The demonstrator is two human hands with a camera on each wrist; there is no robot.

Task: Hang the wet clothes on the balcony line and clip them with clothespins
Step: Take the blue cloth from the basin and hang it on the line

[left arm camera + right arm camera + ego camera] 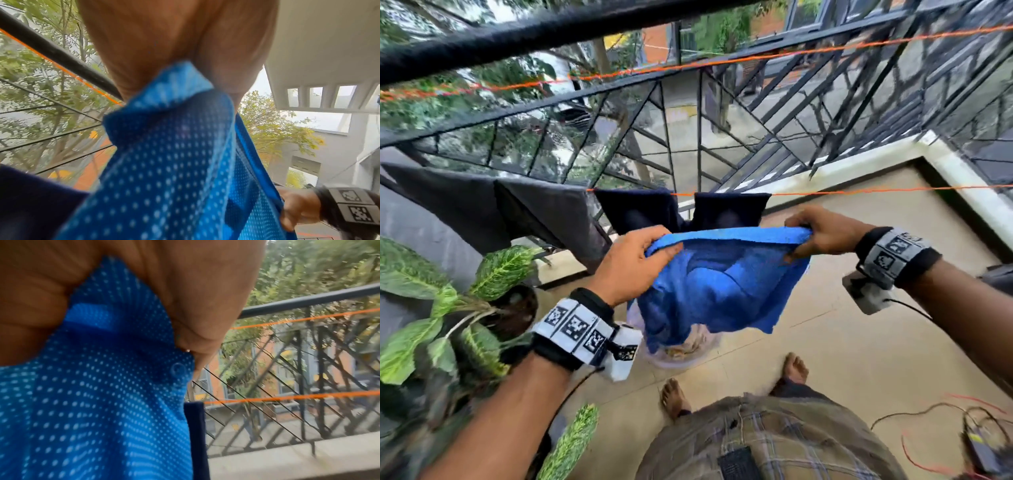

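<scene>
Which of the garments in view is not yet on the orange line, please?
The blue garment, stretched between both hands; the dark garments already hang over the line.

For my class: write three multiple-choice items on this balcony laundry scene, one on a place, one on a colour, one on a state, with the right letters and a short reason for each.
1. Where is the blue mesh garment?
A. draped over the line
B. held up in both hands, nearer the person than the line
C. on the floor

2. What colour is the clothesline?
A. orange
B. white
C. green

3. How is the left hand?
A. flat and holding nothing
B. gripping the railing
C. gripping the garment's top edge

Answers: 1 B, the left hand and right hand stretch it between them in front of the line. 2 A, an orange cord runs across the balcony. 3 C, its fingers curl over the blue edge.
</scene>
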